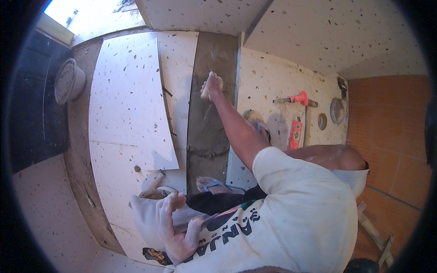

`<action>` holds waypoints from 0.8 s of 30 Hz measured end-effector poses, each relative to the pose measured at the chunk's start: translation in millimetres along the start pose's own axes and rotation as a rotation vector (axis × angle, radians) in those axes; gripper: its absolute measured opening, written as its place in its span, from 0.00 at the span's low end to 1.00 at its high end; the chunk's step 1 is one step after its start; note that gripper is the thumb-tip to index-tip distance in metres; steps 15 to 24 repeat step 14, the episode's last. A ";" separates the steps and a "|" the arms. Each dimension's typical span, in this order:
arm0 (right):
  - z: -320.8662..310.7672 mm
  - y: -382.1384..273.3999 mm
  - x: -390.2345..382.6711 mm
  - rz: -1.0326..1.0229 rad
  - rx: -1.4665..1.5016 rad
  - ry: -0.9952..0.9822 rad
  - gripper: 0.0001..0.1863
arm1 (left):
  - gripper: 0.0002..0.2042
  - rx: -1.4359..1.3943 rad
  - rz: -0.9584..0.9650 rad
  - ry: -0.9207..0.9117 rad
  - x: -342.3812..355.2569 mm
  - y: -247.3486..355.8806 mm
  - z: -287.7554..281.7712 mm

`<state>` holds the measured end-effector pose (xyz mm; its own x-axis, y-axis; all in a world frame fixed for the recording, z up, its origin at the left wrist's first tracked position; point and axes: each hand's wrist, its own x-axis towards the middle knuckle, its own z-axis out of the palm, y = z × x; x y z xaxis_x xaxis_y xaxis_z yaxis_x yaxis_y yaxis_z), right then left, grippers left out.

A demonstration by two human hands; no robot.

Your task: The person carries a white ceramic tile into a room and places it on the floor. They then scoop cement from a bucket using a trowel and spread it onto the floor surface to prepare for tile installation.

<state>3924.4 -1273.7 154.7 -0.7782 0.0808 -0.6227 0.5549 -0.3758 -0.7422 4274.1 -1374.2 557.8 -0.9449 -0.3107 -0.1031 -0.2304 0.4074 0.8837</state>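
My right arm stretches forward over a strip of wet grey mortar between speckled white tiles. At its end my right hand is closed low over the mortar; what it grips is too hidden to name. My left hand hovers by a grey bucket at the lower left, whitened with dust, its fingers bent but apart and nothing between them. Grey mix shows at the bucket's mouth. A large loose speckled tile lies over the laid tiles left of the strip, with thin dark sticks poking from its right edge.
A second bucket stands at the far left. On the right tiles lie a red spirit level and a chisel-like tool with a red round guard, near round floor openings. My sandalled feet are beside and on the strip.
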 end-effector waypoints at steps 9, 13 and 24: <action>44.1 -6.5 67.7 -0.035 -0.336 -0.084 0.22 | 0.31 -0.004 -0.064 -0.001 6.9 8.3 10.5; 26.1 -10.4 75.4 -0.128 -0.588 -0.207 0.22 | 0.32 0.005 -0.083 0.023 11.9 7.8 12.5; 17.3 -16.7 71.5 -0.061 -0.474 -0.219 0.23 | 0.32 0.011 -0.085 0.027 13.1 7.7 12.2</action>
